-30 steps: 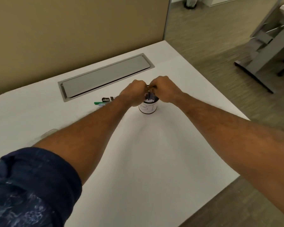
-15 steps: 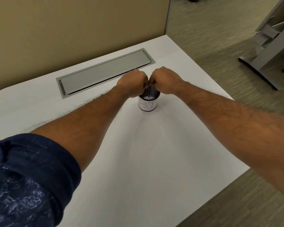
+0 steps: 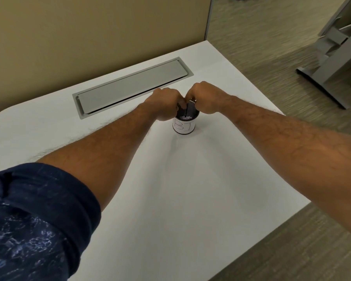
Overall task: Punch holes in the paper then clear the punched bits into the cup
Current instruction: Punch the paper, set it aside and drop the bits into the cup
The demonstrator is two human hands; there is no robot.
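A small dark cup [image 3: 184,126] with a white hand-lettered label stands on the white desk [image 3: 190,199], with white paper bits visible inside its mouth. Both hands are closed directly above the cup. My left hand [image 3: 164,103] and my right hand [image 3: 207,97] together grip a small hole punch [image 3: 189,108], whose grey textured metal part hangs between them over the cup's opening. Most of the punch is hidden by my fingers. No paper sheet is visible.
A long grey cable-tray lid [image 3: 132,86] is set into the desk behind my hands. A beige partition wall [image 3: 89,37] runs along the back. The desk's right edge drops to carpeted floor, where a grey desk base [image 3: 332,57] stands.
My head has tilted, shifting the scene. The green-and-metal items once visible left of the cup are now hidden behind my left arm. Both hands stay over the cup, the metal part now showing.
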